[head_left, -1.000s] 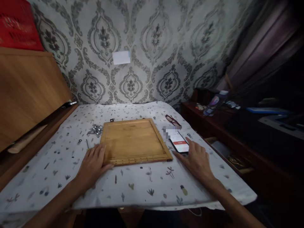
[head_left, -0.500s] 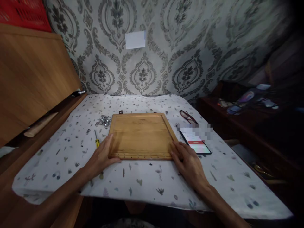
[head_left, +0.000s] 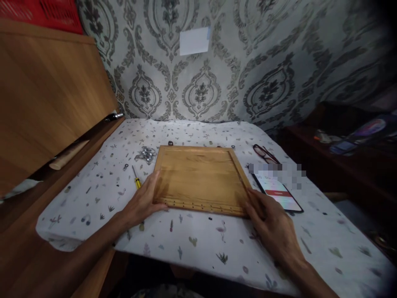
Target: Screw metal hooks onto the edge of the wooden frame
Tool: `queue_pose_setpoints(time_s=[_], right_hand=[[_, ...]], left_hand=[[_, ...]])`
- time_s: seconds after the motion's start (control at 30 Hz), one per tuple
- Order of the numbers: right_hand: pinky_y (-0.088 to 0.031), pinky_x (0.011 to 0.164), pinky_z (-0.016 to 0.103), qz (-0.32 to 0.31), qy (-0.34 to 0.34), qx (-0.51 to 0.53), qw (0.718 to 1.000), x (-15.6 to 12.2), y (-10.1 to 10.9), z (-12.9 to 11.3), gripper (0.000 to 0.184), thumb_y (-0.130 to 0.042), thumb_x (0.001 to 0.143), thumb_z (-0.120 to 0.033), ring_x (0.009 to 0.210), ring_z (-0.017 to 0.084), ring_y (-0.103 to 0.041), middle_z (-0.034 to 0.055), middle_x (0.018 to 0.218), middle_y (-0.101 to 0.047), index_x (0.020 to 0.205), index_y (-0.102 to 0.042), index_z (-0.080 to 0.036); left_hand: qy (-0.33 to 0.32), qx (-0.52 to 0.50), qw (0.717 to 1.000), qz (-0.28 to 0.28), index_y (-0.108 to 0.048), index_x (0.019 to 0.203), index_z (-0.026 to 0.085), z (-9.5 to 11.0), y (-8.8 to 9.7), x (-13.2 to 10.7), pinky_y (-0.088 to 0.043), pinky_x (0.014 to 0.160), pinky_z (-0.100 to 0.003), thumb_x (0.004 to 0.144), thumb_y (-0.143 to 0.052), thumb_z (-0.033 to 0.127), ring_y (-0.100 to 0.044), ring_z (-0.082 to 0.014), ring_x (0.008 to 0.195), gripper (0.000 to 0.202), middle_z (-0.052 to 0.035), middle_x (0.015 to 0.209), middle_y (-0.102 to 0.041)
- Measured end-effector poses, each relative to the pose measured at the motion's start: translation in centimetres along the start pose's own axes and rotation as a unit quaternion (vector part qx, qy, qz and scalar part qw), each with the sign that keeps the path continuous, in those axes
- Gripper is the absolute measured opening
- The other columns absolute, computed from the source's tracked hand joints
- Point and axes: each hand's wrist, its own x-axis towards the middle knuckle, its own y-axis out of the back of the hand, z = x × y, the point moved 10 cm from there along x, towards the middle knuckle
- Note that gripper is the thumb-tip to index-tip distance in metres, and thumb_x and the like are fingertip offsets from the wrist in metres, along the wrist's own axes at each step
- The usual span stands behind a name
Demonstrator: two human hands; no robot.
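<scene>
A flat wooden panel with a raised rim (head_left: 198,178) lies on the patterned white cloth in front of me. Small dark holes run in rows along its near edge. My left hand (head_left: 145,199) grips its near left corner, thumb at the front edge and fingers along the side. At the near right corner, my right hand (head_left: 273,223) holds the panel, its fingers curled against the side. Just beyond my left hand lies a screwdriver (head_left: 137,182) with a yellow and black handle. A heap of small shiny metal pieces (head_left: 147,154) sits left of the panel.
Right of the panel lie a phone (head_left: 277,190) with a lit screen and a pair of glasses (head_left: 263,153). Small dark metal pieces (head_left: 170,143) rest behind the panel. A wooden cabinet (head_left: 52,82) borders the left; patterned wallpaper (head_left: 201,91) rises behind.
The view has turned slightly, so the table and everything on it appear farther right. Both hands keep their hold on the panel, which shows no clear movement on the cloth.
</scene>
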Motion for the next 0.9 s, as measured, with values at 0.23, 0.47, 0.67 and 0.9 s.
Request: queue_pose_setpoints(time_s=[0.23,0.47,0.67,0.9], right_hand=[[-0.057,0.085,0.051,-0.008,0.004,-0.007,1.0,0.3,-0.2,0.1,0.044,-0.046,0.093,-0.054,0.101,0.035,-0.069,0.0141,0.113,-0.072,0.116,-0.063,-0.021],[-0.051,0.093,0.063,0.051,0.105,-0.067,0.991,0.4,1.0,-3.0,0.046,-0.037,0.098,-0.054,0.112,0.041,-0.062,0.0212,0.125,-0.065,0.11,-0.065,-0.02],[-0.059,0.084,0.045,0.01,0.274,0.075,0.959,1.5,0.1,-13.8,0.018,-0.054,0.096,-0.024,0.102,0.027,-0.068,0.0123,0.114,-0.068,0.11,-0.065,-0.022],[-0.06,0.084,0.044,-0.06,0.325,0.176,0.927,1.9,-4.2,-21.7,0.018,-0.051,0.095,-0.011,0.103,0.026,-0.065,0.0149,0.114,-0.067,0.103,-0.066,-0.018]], left_hand=[[-0.023,-0.003,1.0,-0.007,0.002,0.157,0.029,0.4,-0.1,-0.3,-0.035,0.119,-0.053,0.076,-0.081,0.038,-0.03,-0.0339,0.149,0.116,-0.0162,0.162,-0.026],[-0.001,0.067,0.993,0.094,-0.059,0.124,0.02,-2.3,8.6,3.2,-0.052,0.094,-0.036,0.101,-0.044,0.037,-0.063,-0.0224,0.112,0.033,-0.0076,0.121,-0.068],[0.015,0.175,0.976,0.133,-0.071,0.097,0.019,-6.5,10.7,7.1,-0.048,0.088,-0.037,0.092,-0.051,0.019,-0.06,-0.0243,0.099,0.021,-0.0074,0.098,-0.067],[-0.032,0.264,0.961,0.073,-0.07,0.104,0.02,-7.0,7.0,8.1,-0.046,0.083,-0.036,0.089,-0.056,0.013,-0.055,-0.0243,0.096,0.022,-0.0089,0.102,-0.062]])
